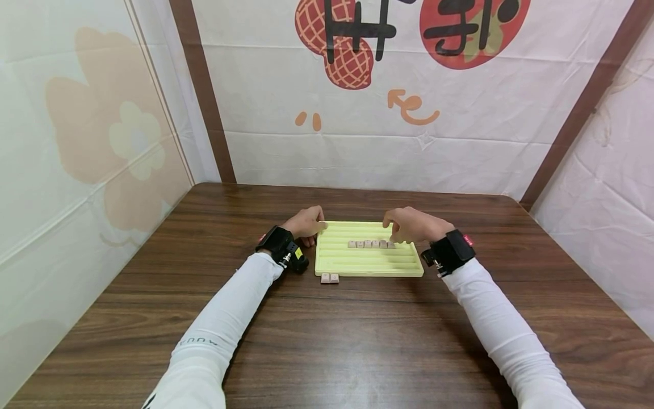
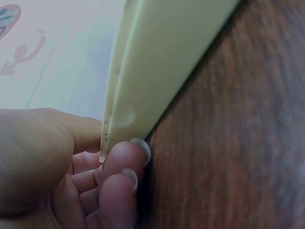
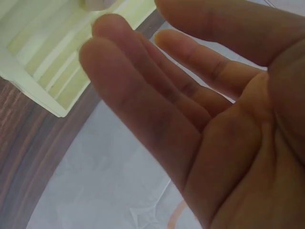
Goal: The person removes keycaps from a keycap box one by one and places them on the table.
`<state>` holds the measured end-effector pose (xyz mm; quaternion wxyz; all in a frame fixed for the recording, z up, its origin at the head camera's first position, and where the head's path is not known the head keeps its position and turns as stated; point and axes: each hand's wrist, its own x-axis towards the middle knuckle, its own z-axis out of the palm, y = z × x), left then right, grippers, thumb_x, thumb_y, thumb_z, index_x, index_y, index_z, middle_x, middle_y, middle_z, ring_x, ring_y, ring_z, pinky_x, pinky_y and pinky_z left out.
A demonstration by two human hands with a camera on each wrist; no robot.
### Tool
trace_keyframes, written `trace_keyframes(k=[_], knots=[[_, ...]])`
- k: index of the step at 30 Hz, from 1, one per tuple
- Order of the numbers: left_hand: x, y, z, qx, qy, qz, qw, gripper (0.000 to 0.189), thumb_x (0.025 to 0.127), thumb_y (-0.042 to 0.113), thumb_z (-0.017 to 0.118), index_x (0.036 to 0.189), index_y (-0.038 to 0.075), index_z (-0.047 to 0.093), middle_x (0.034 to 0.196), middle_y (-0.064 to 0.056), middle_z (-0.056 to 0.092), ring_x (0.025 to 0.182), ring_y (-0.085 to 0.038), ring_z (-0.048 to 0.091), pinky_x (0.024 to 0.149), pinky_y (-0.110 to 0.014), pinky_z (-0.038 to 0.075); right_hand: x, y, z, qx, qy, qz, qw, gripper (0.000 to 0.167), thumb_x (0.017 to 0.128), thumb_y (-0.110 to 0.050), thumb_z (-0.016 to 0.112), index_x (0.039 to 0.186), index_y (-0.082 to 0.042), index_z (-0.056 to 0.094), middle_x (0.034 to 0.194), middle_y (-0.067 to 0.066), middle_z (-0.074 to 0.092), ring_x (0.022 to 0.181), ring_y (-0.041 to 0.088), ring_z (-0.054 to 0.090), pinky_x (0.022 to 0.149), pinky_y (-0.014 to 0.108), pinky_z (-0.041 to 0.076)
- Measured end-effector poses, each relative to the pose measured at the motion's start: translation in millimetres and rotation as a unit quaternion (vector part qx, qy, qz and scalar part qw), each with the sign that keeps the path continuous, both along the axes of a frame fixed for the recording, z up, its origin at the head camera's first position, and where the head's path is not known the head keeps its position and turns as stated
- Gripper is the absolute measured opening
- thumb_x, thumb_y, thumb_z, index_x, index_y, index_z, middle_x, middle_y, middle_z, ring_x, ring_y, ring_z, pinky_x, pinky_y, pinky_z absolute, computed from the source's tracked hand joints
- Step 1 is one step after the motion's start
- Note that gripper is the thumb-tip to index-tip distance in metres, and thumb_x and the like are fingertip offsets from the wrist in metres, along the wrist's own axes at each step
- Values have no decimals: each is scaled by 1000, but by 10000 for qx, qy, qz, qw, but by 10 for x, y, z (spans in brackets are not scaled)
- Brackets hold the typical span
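A pale yellow-green grooved tray [image 1: 368, 264] lies flat on the wooden table. One middle groove holds a row of several small beige tiles [image 1: 369, 244]. My left hand [image 1: 313, 226] grips the tray's left edge [image 2: 162, 62], its curled fingertips [image 2: 125, 160] against the side wall and the thumb above. My right hand [image 1: 394, 232] hovers over the right half of the tray [image 3: 52, 62]. Its fingers [image 3: 143, 90] are loosely extended and reach down to the right end of the tile row. Two more tiles [image 1: 330, 278] lie on the table just in front of the tray's near left corner.
The brown wooden table [image 1: 327, 341] is enclosed by white printed fabric walls [image 1: 357, 142] at the back and both sides. Black wrist-worn cameras [image 1: 282, 247] sit on both white sleeves.
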<state>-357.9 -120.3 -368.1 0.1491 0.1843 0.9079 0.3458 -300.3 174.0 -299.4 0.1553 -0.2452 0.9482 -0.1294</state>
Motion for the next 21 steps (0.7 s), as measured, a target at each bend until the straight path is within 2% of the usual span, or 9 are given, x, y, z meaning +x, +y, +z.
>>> trace_keyframes(k=[8,21], knots=[[-8,1,2,-25,-13,13,10000,18,102,24,48,102,6,46,73,-8,55,52,-18,57,50,-28,51,-13,-12,-41,11,-269,-112,9996,40,90,-15,67,126,-4,54,105,13,66,87,25,66,72,31,51],[46,3,14,3,85,27,10000,18,102,23,47,104,5,46,72,-7,54,51,-17,56,49,-27,50,-46,-15,-138,128,-431,-112,9989,34,92,-16,65,123,-5,55,108,14,65,85,22,66,73,33,53]])
